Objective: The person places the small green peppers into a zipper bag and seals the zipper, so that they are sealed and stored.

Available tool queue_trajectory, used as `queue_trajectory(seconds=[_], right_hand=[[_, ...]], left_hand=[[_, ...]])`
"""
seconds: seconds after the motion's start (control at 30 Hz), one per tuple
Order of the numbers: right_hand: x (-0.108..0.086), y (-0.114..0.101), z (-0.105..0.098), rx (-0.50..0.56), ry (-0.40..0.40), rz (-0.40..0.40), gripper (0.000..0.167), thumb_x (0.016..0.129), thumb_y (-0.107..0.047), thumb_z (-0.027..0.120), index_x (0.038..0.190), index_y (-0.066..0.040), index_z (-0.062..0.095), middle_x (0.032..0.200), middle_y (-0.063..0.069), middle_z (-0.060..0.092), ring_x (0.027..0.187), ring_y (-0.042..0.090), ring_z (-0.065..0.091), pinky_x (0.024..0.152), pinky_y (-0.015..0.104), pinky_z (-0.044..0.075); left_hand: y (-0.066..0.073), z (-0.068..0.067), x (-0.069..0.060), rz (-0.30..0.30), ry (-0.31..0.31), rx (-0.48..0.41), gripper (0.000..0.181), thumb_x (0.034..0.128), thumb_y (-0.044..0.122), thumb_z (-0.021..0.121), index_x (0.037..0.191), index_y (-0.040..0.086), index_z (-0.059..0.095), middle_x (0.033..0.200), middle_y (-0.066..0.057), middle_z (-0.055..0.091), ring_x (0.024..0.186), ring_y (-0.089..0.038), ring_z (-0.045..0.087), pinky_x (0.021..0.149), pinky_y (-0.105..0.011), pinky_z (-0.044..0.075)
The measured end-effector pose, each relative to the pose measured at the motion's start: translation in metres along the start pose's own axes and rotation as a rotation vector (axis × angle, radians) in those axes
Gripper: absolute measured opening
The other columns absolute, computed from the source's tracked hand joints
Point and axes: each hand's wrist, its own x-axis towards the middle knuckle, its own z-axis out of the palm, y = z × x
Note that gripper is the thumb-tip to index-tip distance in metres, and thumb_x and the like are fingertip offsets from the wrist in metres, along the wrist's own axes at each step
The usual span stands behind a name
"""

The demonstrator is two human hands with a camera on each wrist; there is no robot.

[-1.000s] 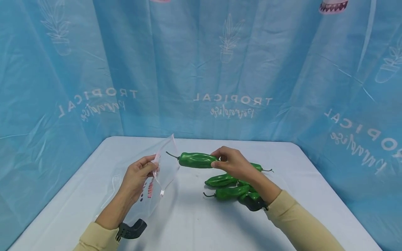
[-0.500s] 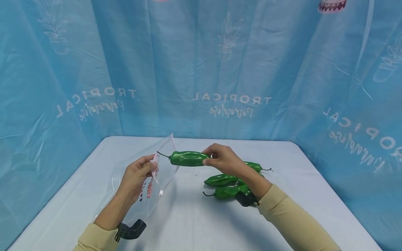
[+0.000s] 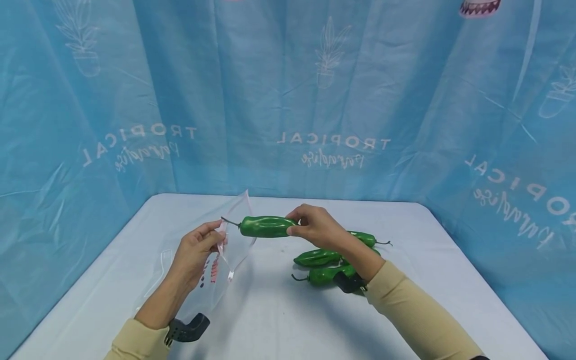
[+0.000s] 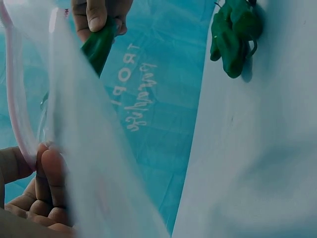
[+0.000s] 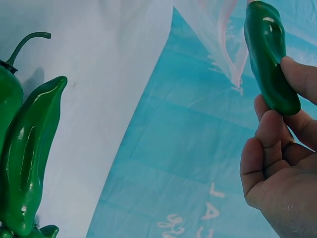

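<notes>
A clear plastic bag (image 3: 236,240) with a pink zip edge hangs from my left hand (image 3: 194,252), which pinches its rim between thumb and fingers. My right hand (image 3: 317,227) pinches the blunt end of a long green pepper (image 3: 266,226), held level above the table. The pepper's stem points left and reaches the bag's rim near my left fingertips. In the left wrist view, the bag (image 4: 94,148) partly covers the pepper (image 4: 99,48). The right wrist view shows thumb and fingers on the end of the pepper (image 5: 270,59).
Several green peppers (image 3: 317,258) lie in a pile on the white table (image 3: 279,320), partly under my right forearm. A blue printed curtain (image 3: 252,100) stands behind the table and along both sides. Each wrist wears a black device (image 3: 189,328).
My right hand has moved left with the pepper, bringing its stem to the bag's rim. My left hand and the bag have stayed nearly still.
</notes>
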Motion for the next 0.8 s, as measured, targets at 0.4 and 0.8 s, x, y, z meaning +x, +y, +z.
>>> queue_trajectory(seconds=[0.4,0.8], right_hand=[[-0.001,-0.0007,-0.0014,-0.024,-0.016,0.033,0.029,0.087,-0.024,0.067,0.115,-0.015,0.064,0.099,-0.003,0.062,0.079,0.015,0.052,0.066,0.029,0.045],[0.0028,-0.0009,0.0007,-0.055,-0.049,0.017,0.026,0.087,-0.022,0.066,0.112,-0.014,0.066,0.098,-0.002,0.062,0.08,0.014,0.055,0.065,0.028,0.047]], left_hand=[[-0.0001,-0.003,-0.0017,-0.01,0.031,0.019,0.042,0.0944,0.025,0.056,0.133,0.009,0.05,0.082,0.016,0.063,0.08,-0.008,0.06,0.081,-0.025,0.047],[0.0009,-0.0045,-0.0004,0.013,0.027,0.003,0.043,0.0942,0.026,0.056,0.133,0.008,0.05,0.082,0.014,0.063,0.08,-0.008,0.059,0.086,-0.03,0.045]])
